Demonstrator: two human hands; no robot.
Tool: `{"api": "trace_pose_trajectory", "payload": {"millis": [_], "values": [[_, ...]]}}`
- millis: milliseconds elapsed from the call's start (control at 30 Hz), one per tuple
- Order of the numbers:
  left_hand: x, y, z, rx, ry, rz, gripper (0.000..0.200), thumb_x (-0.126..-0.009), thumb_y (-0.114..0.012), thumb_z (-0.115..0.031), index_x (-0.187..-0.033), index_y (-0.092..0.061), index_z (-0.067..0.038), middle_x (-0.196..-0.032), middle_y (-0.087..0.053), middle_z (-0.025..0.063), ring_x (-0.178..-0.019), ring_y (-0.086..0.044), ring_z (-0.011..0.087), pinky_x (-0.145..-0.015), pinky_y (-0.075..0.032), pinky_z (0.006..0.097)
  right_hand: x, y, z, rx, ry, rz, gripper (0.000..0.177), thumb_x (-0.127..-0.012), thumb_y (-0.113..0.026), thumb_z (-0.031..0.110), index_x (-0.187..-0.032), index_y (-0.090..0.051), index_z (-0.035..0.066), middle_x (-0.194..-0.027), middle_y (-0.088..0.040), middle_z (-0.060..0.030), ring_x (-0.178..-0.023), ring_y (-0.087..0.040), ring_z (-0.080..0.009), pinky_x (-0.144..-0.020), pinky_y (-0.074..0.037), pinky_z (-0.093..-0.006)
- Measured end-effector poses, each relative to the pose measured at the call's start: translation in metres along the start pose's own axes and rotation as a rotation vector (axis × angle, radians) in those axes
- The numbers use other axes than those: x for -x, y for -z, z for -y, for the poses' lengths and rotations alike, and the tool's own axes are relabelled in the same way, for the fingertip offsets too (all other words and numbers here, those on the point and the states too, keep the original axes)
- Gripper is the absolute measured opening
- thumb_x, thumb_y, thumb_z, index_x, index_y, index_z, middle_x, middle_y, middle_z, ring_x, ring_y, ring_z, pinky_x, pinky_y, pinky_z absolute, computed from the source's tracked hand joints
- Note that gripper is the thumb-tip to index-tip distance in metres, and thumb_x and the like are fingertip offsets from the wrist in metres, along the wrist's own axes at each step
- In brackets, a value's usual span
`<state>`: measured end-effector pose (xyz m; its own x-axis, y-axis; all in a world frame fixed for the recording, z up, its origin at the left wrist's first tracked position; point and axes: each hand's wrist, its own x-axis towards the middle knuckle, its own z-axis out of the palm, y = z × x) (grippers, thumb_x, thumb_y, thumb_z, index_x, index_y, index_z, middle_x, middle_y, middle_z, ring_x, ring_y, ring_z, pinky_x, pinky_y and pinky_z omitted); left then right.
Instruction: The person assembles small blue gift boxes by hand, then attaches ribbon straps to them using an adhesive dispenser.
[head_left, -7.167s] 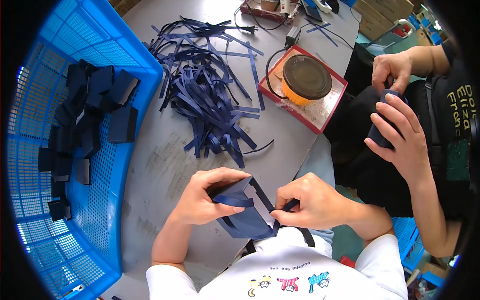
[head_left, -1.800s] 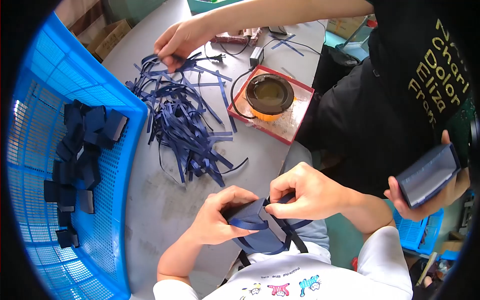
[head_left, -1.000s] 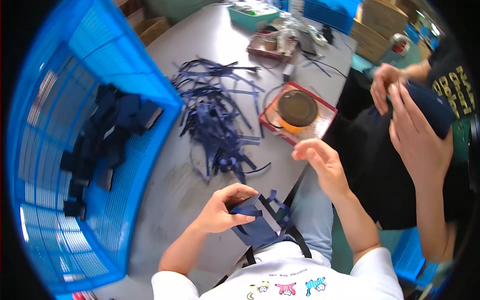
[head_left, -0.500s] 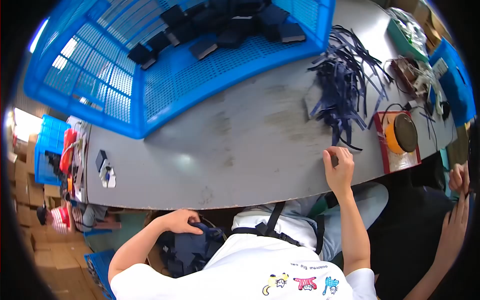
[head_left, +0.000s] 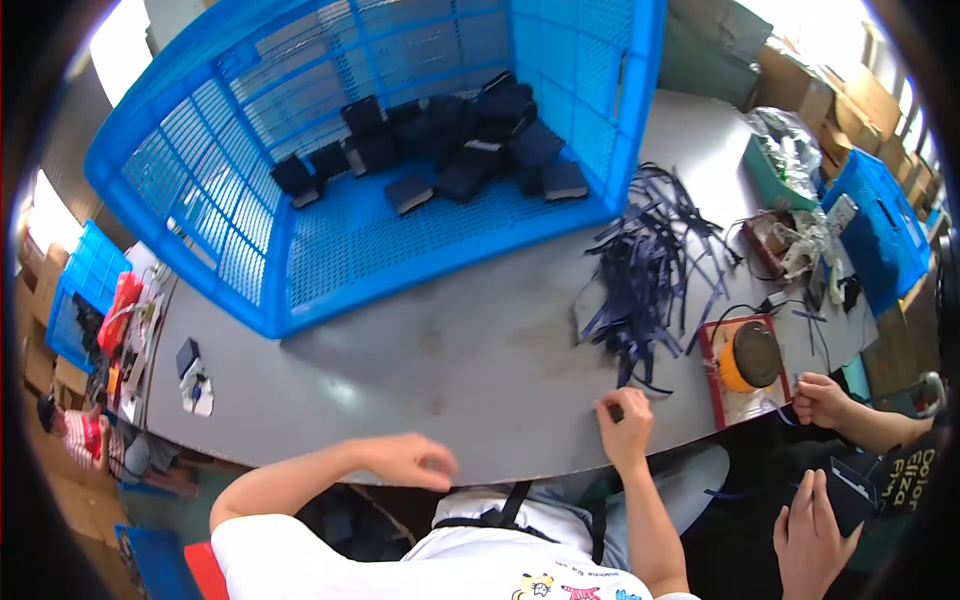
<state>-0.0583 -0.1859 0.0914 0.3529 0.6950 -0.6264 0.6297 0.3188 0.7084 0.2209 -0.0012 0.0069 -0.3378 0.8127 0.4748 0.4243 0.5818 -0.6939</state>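
Left hand (head_left: 412, 462): at the near edge of the gray table (head_left: 400, 400), blurred, its fingers loosely curled and parted from the thumb; no item visible in its grip.

Right hand (head_left: 627, 422): over the near edge of the table, fingers bent toward the thumb; a dark patch shows between them, and whether it is a held item cannot be told. Nearest item, the navy ribbons (head_left: 640, 285), in a loose, tangled heap just beyond the fingertips.

Navy boxes (head_left: 462, 175): a jumbled group inside the large blue plastic basket (head_left: 450, 245), which lies on the table to the left of the ribbons, its open side toward the wearer.

Single dark box (head_left: 188, 354): at the left end of the table, beside a small white item (head_left: 199, 392).

Dark pieces (head_left: 350, 520): below the near table edge, partly hidden by the left forearm; details unclear.

Orange pot (head_left: 750, 356): dark, round top; sits in a red-rimmed tray (head_left: 716, 385), right of the ribbons.

Teal bin (head_left: 777, 172): far right of the table, holding clear plastic.

Co-worker's hands, at right: one (head_left: 822, 401) closed on a thin blue strand (head_left: 783, 414); the other (head_left: 812, 535) holding a navy open box (head_left: 850, 496).
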Motion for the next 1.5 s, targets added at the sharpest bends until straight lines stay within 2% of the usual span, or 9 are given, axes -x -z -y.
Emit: {"api": "trace_pose_trajectory", "payload": {"millis": [300, 567, 767, 867, 1033, 1167, 1233, 1333, 1500], "values": [[-0.150, 0.164, 0.032, -0.552, -0.451, -1.119, 0.032, -0.075, -0.063, -0.023, -0.097, -0.059, -0.001, -0.099, -0.059, 0.0156, -0.096, -0.053, 0.0325, -0.085, -0.042, 0.0398, 0.004, 0.001, -0.011, -0.059, -0.058, -0.057, 0.020, -0.079, -0.058, 0.004, -0.060, -0.054, 0.000, -0.059, -0.056, -0.0099, -0.060, -0.055, -0.0274, -0.059, -0.042, -0.0327], [-0.111, 0.319, 0.150, -0.542, -0.152, -1.959, 0.028, -0.078, -0.061, -0.019, -0.100, -0.056, -0.002, -0.100, -0.056, 0.0169, -0.099, -0.050, 0.0341, -0.085, -0.041, 0.0416, 0.002, -0.009, 0.022, 0.161, -0.144, 0.018, 0.007, -0.072, -0.062, 0.002, -0.071, -0.055, 0.001, -0.072, -0.057, -0.0127, -0.074, -0.055, -0.0310, -0.071, -0.041, -0.0378], [-0.047, 0.395, 0.241, -0.172, 0.630, -2.134, 0.059, -0.076, -0.064, -0.035, -0.119, -0.044, 0.001, -0.120, -0.045, 0.0233, -0.111, -0.043, 0.0383, -0.095, -0.036, 0.0435, -0.013, -0.065, 0.065, 0.123, 0.057, 0.230, 0.041, -0.063, -0.066, 0.003, -0.102, -0.052, 0.002, -0.102, -0.054, -0.0140, -0.099, -0.048, -0.0334, -0.086, -0.037, -0.0433], [-0.024, 0.430, 0.287, -0.122, 0.675, -2.185, 0.075, -0.074, -0.065, -0.043, -0.123, -0.039, 0.006, -0.122, -0.043, 0.0269, -0.115, -0.040, 0.0390, -0.098, -0.034, 0.0435, -0.022, -0.083, 0.064, 0.263, 0.009, 0.326, 0.045, -0.064, -0.069, 0.013, -0.104, -0.053, 0.005, -0.107, -0.053, -0.0107, -0.103, -0.047, -0.0322, -0.088, -0.034, -0.0423], [-0.001, 0.492, 0.366, -0.188, 0.527, -2.381, 0.099, -0.063, -0.068, -0.061, -0.116, -0.042, 0.019, -0.116, -0.048, 0.0342, -0.111, -0.046, 0.0428, -0.097, -0.036, 0.0422, -0.043, -0.084, 0.085, 0.303, -0.018, 0.384, 0.049, -0.062, -0.072, 0.013, -0.107, -0.054, 0.003, -0.110, -0.053, -0.0155, -0.107, -0.046, -0.0346, -0.092, -0.034, -0.0437], [-0.009, 0.520, 0.368, 0.446, 0.298, -2.479, 0.107, -0.059, -0.071, -0.062, -0.123, -0.036, 0.016, -0.123, -0.045, 0.0285, -0.115, -0.045, 0.0371, -0.098, -0.035, 0.0364, -0.044, -0.093, 0.083, 0.372, -0.027, 0.453, 0.051, -0.059, -0.073, 0.013, -0.105, -0.056, 0.003, -0.110, -0.053, -0.0155, -0.106, -0.046, -0.0355, -0.090, -0.035, -0.0445], [-0.007, 0.552, 0.430, 0.299, 0.226, -2.449, 0.110, -0.055, -0.074, -0.061, -0.124, -0.035, 0.016, -0.124, -0.045, 0.0268, -0.114, -0.047, 0.0336, -0.097, -0.036, 0.0342, -0.043, -0.095, 0.082, 0.393, -0.047, 0.472, 0.051, -0.059, -0.072, 0.013, -0.106, -0.056, 0.003, -0.110, -0.052, -0.0163, -0.106, -0.045, -0.0364, -0.090, -0.035, -0.0455], [-0.013, 0.534, 0.376, 0.445, 0.336, -2.355, 0.108, -0.058, -0.074, -0.058, -0.126, -0.033, 0.016, -0.122, -0.047, 0.0245, -0.110, -0.050, 0.0292, -0.091, -0.041, 0.0323, -0.039, -0.096, 0.081, 0.440, -0.064, 0.525, 0.051, -0.059, -0.071, 0.014, -0.106, -0.055, 0.003, -0.110, -0.051, -0.0170, -0.106, -0.045, -0.0370, -0.090, -0.035, -0.0469], [-0.016, 0.548, 0.386, 0.272, -0.013, -2.098, 0.103, -0.062, -0.072, -0.056, -0.136, -0.029, 0.001, -0.124, -0.048, 0.0226, -0.112, -0.050, 0.0297, -0.093, -0.039, 0.0302, -0.037, -0.096, 0.078, 0.420, -0.060, 0.535, 0.049, -0.063, -0.068, 0.023, -0.106, -0.055, 0.002, -0.110, -0.050, -0.0183, -0.107, -0.043, -0.0391, -0.091, -0.034, -0.0491]]}}
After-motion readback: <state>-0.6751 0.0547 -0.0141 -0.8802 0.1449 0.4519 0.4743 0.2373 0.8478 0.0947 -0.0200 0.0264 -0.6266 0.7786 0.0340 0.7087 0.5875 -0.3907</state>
